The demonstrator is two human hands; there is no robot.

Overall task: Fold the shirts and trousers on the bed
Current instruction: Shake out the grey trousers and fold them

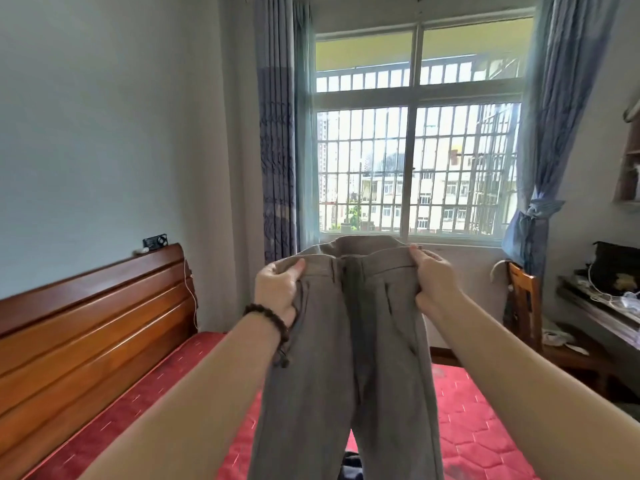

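Head view: a pair of grey-brown woven trousers [349, 341] hangs in the air in the middle of the scene, held up by the waistband above the bed with the red quilted mattress [478, 424]. The left hand [277, 289], a dark beaded bracelet [268, 318] on its wrist, pinches the left end of the waistband with the thumb on the near face of the cloth. The right hand [434, 282] grips the right end likewise, thumb on top and fingers curled behind. Between the two hands the waistband sags open, and the two legs drop straight down past the forearms to the near edge of the view. A polished brown wooden headboard [93, 323] runs along the left. Far behind the trousers stands a barred window [415, 140] with blue curtains [277, 133]; a wooden chair [523, 299] sits at the right.
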